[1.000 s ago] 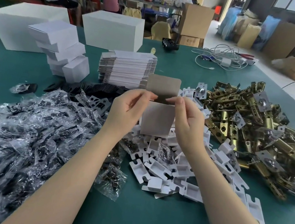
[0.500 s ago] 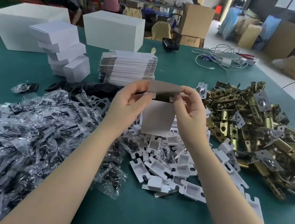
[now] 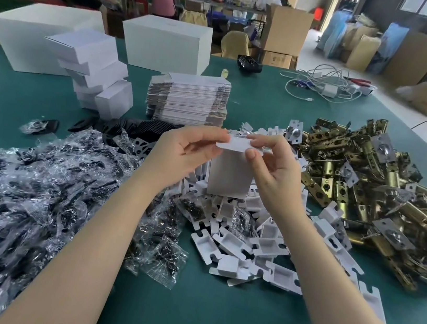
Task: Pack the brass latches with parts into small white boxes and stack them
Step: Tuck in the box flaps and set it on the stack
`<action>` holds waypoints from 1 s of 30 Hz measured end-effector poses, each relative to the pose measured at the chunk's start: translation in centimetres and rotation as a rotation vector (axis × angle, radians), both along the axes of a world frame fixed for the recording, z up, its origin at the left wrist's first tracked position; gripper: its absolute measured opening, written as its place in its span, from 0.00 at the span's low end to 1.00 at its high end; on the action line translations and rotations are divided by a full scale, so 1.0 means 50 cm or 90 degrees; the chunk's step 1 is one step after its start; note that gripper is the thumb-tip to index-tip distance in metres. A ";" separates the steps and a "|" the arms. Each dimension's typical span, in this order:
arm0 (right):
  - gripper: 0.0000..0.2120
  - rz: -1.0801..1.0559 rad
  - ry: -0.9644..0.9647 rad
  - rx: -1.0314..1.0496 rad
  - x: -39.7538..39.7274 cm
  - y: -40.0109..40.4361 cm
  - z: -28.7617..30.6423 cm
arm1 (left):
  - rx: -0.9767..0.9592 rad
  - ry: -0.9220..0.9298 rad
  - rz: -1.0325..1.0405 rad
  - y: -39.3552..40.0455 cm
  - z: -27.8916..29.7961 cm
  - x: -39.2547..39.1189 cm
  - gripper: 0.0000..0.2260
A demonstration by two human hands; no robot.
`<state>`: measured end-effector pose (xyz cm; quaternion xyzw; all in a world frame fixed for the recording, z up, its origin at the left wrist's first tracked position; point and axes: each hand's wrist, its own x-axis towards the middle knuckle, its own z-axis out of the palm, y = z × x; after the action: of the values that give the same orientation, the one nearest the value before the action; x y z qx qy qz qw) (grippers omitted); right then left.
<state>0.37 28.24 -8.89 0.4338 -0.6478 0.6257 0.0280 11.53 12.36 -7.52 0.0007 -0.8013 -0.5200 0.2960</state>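
White box between both hands' fingers

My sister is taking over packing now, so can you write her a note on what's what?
Left hand and right hand: both pinch the top flap of one small box, folding it down; the flap is not tucked yet.
Latches piled on the right, screw bags on the left, white inserts in the middle, flat boxes behind.
Done: a few boxes in the stack.
Left: close this box, stack it, pack more.
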 end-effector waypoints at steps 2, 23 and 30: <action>0.05 0.000 -0.003 0.001 -0.003 -0.001 -0.001 | 0.037 -0.017 -0.013 0.002 0.002 0.002 0.12; 0.12 -0.023 0.093 0.017 -0.018 0.001 -0.002 | 0.034 0.056 0.063 0.011 -0.014 -0.017 0.12; 0.08 -0.018 0.011 -0.030 0.000 -0.003 0.016 | 0.055 0.050 0.071 0.013 -0.002 -0.016 0.08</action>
<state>0.39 28.08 -8.07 0.4290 -0.6389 0.6364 0.0525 10.72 13.01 -7.63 0.0379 -0.7643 -0.5366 0.3555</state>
